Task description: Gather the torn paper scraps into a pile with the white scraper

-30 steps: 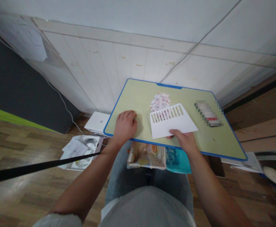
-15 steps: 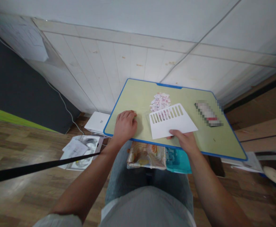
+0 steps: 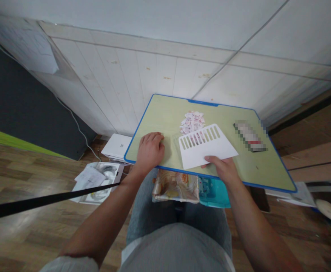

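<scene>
A white flat scraper with a row of slots [image 3: 203, 151] is in my right hand [image 3: 224, 168], which pinches its near edge with the thumb on top. Its slotted far edge overlaps the near side of a heap of small pinkish-white scraps [image 3: 193, 120], and some scraps show through the slots. On the left part of the pale green board [image 3: 162, 109], my left hand [image 3: 151, 149] rests palm down near the front edge. Its fingers are slightly bent, and nothing shows in them.
A blurred-out flat item [image 3: 250, 136] lies on the board's right side. Below the front edge are a patterned bin [image 3: 176, 189] and a turquoise bin [image 3: 214, 192]. White boxes [image 3: 116, 146] stand at the left, and a wall is behind the board.
The scraper has shifted slightly toward me along with my right hand. My left hand and the heap of scraps stay where they were.
</scene>
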`<state>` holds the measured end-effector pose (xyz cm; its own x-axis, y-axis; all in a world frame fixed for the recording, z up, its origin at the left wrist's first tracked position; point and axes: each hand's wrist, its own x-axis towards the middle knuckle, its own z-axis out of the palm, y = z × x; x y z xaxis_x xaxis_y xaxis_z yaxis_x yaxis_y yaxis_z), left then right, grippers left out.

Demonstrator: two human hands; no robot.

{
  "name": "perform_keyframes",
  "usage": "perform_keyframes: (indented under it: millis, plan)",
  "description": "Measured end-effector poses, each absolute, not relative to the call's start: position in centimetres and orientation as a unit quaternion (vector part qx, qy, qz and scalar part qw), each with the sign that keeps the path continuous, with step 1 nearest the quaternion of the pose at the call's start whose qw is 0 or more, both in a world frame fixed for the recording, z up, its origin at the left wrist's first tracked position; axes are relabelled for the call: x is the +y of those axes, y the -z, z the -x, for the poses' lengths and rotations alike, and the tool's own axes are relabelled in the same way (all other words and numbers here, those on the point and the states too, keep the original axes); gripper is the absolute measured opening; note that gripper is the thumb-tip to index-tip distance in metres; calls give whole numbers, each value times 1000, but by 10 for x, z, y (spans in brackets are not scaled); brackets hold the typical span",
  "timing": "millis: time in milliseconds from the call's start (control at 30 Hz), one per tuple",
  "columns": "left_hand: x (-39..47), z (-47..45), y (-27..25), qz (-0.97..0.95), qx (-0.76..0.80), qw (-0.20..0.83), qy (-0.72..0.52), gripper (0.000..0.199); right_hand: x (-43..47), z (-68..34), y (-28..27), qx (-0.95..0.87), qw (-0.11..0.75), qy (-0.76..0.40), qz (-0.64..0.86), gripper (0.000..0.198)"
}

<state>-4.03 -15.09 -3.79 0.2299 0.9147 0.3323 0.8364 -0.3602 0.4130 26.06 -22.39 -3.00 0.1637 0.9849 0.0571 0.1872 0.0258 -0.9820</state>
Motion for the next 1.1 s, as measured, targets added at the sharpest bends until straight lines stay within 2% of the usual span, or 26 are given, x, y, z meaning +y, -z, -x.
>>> perform_keyframes:
  millis: [300,1100]
  plan:
    - [-150,40,39,-781,560,70,-267,32,-223,-256,27,-501,502,-366,602,23]
    - [-150,40,39,-780,560,72,-269,33,-224,-254,25,-519,488,-396,579,23]
